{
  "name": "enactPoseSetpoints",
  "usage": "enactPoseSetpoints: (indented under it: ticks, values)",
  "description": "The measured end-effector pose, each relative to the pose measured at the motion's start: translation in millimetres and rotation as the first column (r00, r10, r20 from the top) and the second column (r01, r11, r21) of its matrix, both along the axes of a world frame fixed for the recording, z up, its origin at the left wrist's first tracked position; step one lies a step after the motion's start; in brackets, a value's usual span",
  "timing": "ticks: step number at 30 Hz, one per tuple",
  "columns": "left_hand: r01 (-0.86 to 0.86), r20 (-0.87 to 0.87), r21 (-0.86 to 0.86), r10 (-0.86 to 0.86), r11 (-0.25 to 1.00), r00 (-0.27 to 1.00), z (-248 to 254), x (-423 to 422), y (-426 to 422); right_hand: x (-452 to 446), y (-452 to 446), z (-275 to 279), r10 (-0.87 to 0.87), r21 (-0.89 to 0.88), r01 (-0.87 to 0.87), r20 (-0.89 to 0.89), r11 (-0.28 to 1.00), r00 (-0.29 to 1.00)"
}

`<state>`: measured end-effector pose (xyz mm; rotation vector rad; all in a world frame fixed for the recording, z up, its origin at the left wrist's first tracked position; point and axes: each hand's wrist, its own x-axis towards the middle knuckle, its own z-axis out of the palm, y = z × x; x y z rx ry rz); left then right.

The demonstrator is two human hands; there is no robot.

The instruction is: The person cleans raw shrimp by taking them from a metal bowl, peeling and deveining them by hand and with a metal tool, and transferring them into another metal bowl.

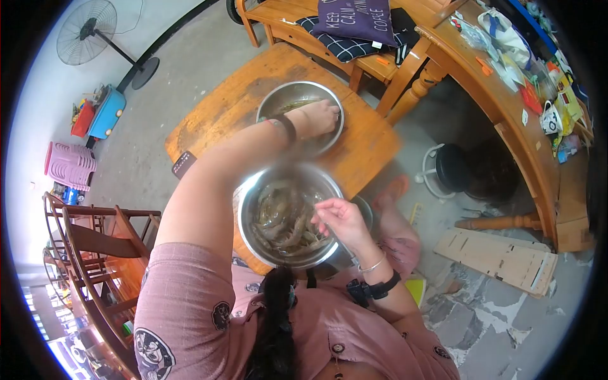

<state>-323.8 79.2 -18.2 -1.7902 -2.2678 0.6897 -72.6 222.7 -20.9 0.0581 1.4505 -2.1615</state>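
Here's the right hand, fingers curled toward the thumb over the near bowl; whether anything's pinched there, I can't tell. Just below and left of it, shrimp lie heaped in that bowl. Beyond, the left hand dips into the far bowl, fingertips unclear, so I can't read that grip either. Under both bowls, a wooden table; farther out, a purple cushion.

Table at frame centre, upper bowl and lower bowl on it — shrimp in the latter, fan upper left
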Motion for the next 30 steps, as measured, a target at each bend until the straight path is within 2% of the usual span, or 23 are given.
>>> enactPoseSetpoints:
  ticks: [3, 5, 9, 11, 12, 14, 15, 17, 18, 20, 21, 22, 24, 25, 26, 28, 30]
  values:
    - [0.013, 0.008, -0.045, -0.013, 0.999, 1.000, -2.4, -5.0, -0.2, 2.3, -0.3, 0.0, 0.006, -0.007, -0.006, 0.005, 1.000, 1.000]
    - [0.000, 0.007, 0.019, 0.000, 1.000, 1.000, -9.3, -5.8, -3.6, 4.1, 0.1, -0.1, 0.012, -0.006, -0.012, 0.001, 1.000, 1.000]
    - [-0.042, -0.010, 0.007, 0.042, 0.999, 0.999, 4.4, 7.3, -12.2, 7.5, -1.0, 5.5, 0.020, 0.020, -0.020, -0.004, 1.000, 1.000]
    - [-0.299, 0.204, -0.009, 0.295, 0.954, 0.934, 2.5, 11.4, -17.3, 12.1, -1.3, 8.7, 0.013, 0.013, -0.013, 0.005, 1.000, 1.000]
    - [-0.297, 0.198, -0.008, 0.293, 0.955, 0.936, 8.7, 15.5, -20.7, 13.3, -1.6, 9.8, 0.017, 0.028, -0.017, -0.015, 0.999, 1.000]
    - [-0.453, 0.308, 0.101, 0.406, 0.886, 0.861, 19.1, 28.3, -30.1, 17.9, -2.4, 13.9, 0.021, 0.043, -0.020, -0.037, 0.999, 0.999]
    - [-0.453, 0.304, 0.102, 0.405, 0.886, 0.862, 25.8, 36.0, -36.8, 19.8, -2.6, 16.5, 0.015, 0.051, -0.012, -0.058, 0.999, 0.998]
    - [-0.504, 0.390, 0.377, 0.360, 0.777, 0.847, 38.1, 56.3, -51.1, 22.9, -3.6, 22.8, 0.002, 0.072, 0.003, -0.074, 0.997, 0.997]
    - [-0.506, 0.393, 0.375, 0.361, 0.777, 0.846, 44.6, 69.8, -55.1, 25.4, -4.2, 23.6, -0.013, 0.063, 0.019, -0.083, 0.998, 0.996]
    - [-0.633, 0.532, 0.482, 0.373, 0.605, 0.761, 61.8, 94.4, -64.2, 27.3, -5.5, 29.2, -0.013, 0.075, 0.023, -0.123, 0.997, 0.992]
    - [-0.604, 0.547, 0.589, 0.286, 0.537, 0.787, 68.7, 107.7, -70.5, 28.5, -7.2, 33.7, -0.022, 0.082, 0.032, -0.120, 0.996, 0.992]
    - [-0.606, 0.547, 0.585, 0.290, 0.538, 0.785, 72.3, 122.7, -73.2, 28.9, -8.7, 38.6, -0.021, 0.078, 0.031, -0.119, 0.996, 0.993]
    - [-0.800, 0.754, 0.561, 0.269, 0.214, 0.600, 76.8, 159.8, -77.6, 31.4, -13.2, 47.8, -0.030, 0.144, 0.057, -0.186, 0.988, 0.982]
    - [-0.814, 0.774, 0.560, 0.252, 0.154, 0.580, 85.6, 179.8, -78.0, 33.0, -16.8, 53.5, -0.050, 0.151, 0.084, -0.217, 0.985, 0.975]
    - [-0.818, 0.777, 0.556, 0.255, 0.150, 0.575, 87.9, 196.8, -78.2, 33.2, -20.2, 57.5, -0.044, 0.151, 0.078, -0.212, 0.985, 0.976]
    - [-0.860, 0.843, 0.509, 0.212, -0.020, 0.494, 87.4, 227.2, -78.7, 34.2, -26.7, 63.4, -0.032, 0.276, 0.138, -0.358, 0.951, 0.933]
    - [-0.877, 0.865, 0.478, 0.200, -0.054, 0.460, 83.3, 248.2, -80.7, 37.8, -33.3, 71.5, -0.006, 0.340, 0.159, -0.409, 0.927, 0.912]
